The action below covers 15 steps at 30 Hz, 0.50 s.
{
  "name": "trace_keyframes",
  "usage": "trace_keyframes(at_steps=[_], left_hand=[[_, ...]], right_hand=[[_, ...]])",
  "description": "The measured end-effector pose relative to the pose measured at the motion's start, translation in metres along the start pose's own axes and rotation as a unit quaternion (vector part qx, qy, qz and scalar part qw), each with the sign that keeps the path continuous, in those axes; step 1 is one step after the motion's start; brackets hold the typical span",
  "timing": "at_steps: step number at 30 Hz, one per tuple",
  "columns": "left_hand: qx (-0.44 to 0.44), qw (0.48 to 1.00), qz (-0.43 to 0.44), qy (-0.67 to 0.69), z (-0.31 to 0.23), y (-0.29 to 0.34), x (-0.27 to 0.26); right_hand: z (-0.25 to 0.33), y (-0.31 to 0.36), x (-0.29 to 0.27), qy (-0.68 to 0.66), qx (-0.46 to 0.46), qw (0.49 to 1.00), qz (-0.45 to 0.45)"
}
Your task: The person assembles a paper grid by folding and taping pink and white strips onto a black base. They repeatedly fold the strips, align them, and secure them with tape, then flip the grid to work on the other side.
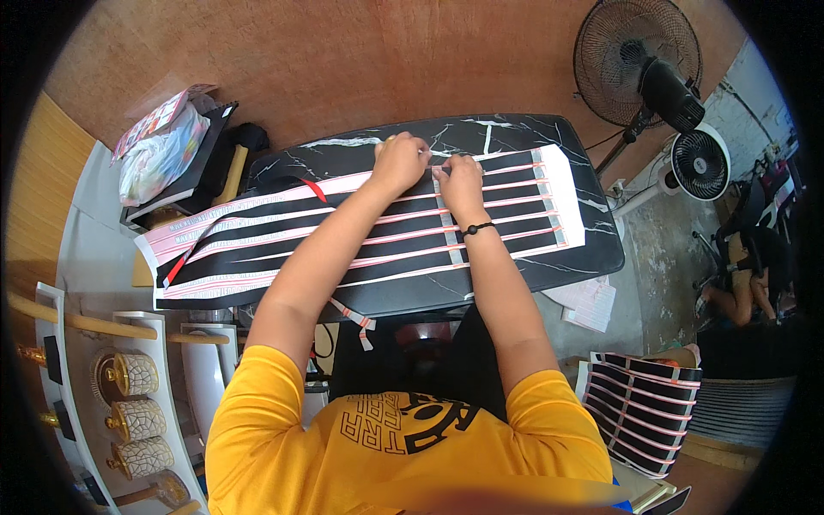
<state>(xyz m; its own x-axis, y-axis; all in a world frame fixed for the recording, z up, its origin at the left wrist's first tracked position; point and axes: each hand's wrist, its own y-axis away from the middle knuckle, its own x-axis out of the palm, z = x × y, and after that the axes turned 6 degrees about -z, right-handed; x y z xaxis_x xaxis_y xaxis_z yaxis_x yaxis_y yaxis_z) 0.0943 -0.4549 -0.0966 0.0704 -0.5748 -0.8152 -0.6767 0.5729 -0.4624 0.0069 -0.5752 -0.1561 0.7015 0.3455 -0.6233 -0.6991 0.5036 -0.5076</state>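
A long sheet of black strips with pink-white edges (283,240) lies across a black marble-patterned table (592,249). My left hand (399,163) and my right hand (459,180) meet at the sheet's far edge near the middle, fingers pinched on a thin white strip (433,159) there. A black band circles my right wrist. Grey tape bands cross the strips at the middle and near the right end.
A stack of similar black strip sheets (639,408) lies at lower right. Two fans (639,60) stand at the back right. A bag and papers (163,150) rest on the left. White shelving with gold-trimmed jars (133,416) is at lower left. Another person sits far right.
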Motion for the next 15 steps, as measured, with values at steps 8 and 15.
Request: trace_keyframes(at_steps=[8, 15], left_hand=[[0.075, 0.955, 0.288, -0.002, -0.006, -0.047, -0.004], [0.128, 0.923, 0.359, -0.051, -0.02, -0.059, -0.014]], right_hand=[[-0.007, -0.003, 0.002, -0.059, 0.024, 0.998, -0.007], [-0.005, -0.003, -0.001, -0.072, 0.015, 0.996, -0.042]])
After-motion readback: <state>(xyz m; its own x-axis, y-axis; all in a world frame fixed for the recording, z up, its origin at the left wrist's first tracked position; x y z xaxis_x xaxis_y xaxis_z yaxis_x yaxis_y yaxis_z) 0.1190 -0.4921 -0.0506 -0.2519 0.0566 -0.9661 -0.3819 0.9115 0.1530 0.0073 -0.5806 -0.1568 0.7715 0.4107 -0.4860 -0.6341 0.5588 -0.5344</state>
